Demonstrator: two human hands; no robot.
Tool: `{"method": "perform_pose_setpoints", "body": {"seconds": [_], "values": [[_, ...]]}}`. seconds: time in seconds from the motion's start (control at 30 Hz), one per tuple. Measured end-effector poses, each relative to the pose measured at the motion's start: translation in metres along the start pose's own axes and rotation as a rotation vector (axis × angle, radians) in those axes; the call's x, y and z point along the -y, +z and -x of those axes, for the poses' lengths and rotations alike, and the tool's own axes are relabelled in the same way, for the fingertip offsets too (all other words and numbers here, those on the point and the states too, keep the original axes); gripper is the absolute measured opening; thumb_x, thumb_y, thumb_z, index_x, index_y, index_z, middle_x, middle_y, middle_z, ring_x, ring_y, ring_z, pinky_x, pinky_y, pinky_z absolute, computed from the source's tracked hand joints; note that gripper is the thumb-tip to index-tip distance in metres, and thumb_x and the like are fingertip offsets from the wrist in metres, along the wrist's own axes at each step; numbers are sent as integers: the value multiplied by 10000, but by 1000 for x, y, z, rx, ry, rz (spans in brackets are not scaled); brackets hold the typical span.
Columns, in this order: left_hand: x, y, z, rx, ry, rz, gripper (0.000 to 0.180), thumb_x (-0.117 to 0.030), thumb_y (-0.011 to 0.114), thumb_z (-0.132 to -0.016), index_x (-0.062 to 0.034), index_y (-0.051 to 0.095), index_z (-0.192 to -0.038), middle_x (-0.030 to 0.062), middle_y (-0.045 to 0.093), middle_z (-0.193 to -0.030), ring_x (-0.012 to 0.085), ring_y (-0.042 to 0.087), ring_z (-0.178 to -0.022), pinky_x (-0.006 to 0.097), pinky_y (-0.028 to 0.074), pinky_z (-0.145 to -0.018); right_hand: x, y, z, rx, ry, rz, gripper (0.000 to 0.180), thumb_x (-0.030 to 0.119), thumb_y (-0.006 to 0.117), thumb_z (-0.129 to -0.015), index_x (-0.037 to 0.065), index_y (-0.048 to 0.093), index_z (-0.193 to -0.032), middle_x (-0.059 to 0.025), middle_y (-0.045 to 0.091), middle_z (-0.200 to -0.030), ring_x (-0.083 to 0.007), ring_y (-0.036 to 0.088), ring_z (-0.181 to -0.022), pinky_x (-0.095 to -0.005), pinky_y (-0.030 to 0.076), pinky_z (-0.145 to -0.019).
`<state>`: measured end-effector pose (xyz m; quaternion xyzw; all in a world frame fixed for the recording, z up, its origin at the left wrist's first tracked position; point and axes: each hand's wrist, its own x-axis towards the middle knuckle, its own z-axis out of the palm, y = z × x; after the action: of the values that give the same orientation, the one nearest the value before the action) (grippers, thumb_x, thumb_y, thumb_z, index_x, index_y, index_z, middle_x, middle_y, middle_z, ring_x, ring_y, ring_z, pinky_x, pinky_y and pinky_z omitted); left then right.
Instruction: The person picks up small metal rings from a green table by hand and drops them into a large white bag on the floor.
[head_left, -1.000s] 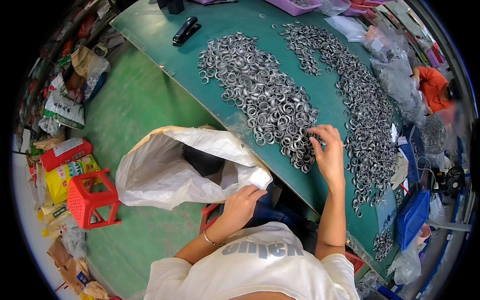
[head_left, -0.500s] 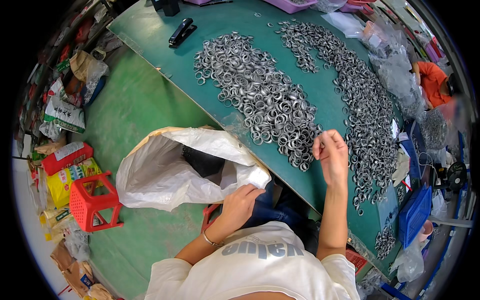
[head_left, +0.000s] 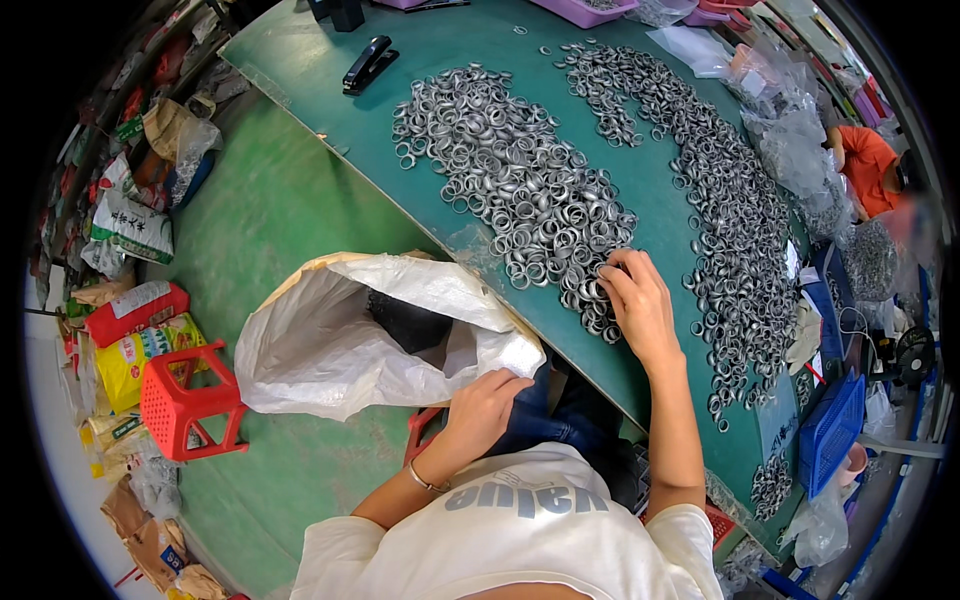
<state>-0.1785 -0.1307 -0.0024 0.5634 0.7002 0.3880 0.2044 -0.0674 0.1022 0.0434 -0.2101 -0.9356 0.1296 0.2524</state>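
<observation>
My left hand (head_left: 487, 405) is closed on the near right rim of a large white woven sack (head_left: 300, 345). The sack's mouth gapes toward me, and something dark shows inside it. My right hand (head_left: 640, 303) reaches over the table to the near right side of a heap of grey metal rings (head_left: 525, 165). Its fingers are bent together, and their tips touch rings at the heap's edge. The rings right under the fingertips are partly hidden.
A second, longer band of rings (head_left: 735, 215) curves along the right of the green table (head_left: 400, 170). A black stapler (head_left: 370, 65) lies at the far left. Beside the sack stands a red stool (head_left: 190, 400). Blue baskets (head_left: 830, 432) and a person in orange (head_left: 868, 165) are at right.
My right hand has moved slightly left and down onto the heap's edge, its fingers now at the rings. My left hand and the sack have stayed in place.
</observation>
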Motion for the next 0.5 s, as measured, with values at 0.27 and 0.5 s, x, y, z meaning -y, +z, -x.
{"method": "perform_pose_setpoints", "body": {"seconds": [0.27, 0.5], "values": [[1, 0, 0, 4, 8, -9, 294, 63, 611, -743, -65, 657, -1003, 91, 602, -884, 292, 613, -803, 385, 496, -673, 0, -7, -1, 27, -60, 29, 148, 18, 671, -754, 15, 630, -895, -84, 571, -975, -271, 550, -894, -381, 440, -776], [0, -1, -1, 0, 18, 2, 292, 67, 609, -740, -61, 655, -998, 92, 598, -872, 296, 609, -789, 392, 491, -662, -4, -4, 1, 63, -14, 104, 161, 35, 673, -764, 26, 590, -903, -84, 564, -974, -272, 532, -907, -381, 412, -777]]}}
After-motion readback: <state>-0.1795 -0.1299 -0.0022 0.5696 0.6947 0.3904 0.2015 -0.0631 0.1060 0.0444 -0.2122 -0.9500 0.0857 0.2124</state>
